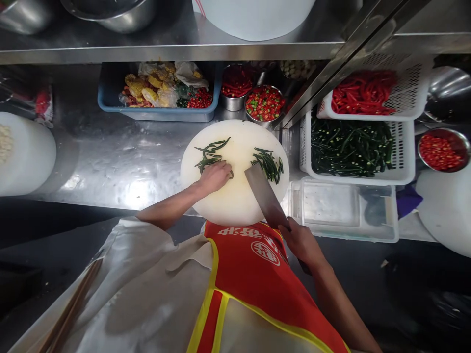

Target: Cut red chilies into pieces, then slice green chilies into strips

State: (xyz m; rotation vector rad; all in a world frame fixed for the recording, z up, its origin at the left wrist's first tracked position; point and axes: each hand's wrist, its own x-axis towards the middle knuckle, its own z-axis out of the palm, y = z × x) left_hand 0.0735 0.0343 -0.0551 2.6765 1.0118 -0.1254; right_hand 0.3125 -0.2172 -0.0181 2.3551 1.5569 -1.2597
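Cleaver (265, 196) handle partly hidden by right grip (300, 241); left edge crops white tub (33, 157).

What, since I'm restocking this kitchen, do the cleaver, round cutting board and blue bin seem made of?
Cleaver: metal, probably steel, with a dull grey sheen on its flat blade.
Round cutting board: likely plastic, smooth and off-white, with no wood grain showing.
Blue bin: probably plastic, evenly coloured, with slight gloss along its rim.

The left hand (218, 175) touches green peppers (209, 160) on a white board (228, 206); the right hand (300, 240) grips a cleaver (266, 195) beside sliced pieces (271, 165).
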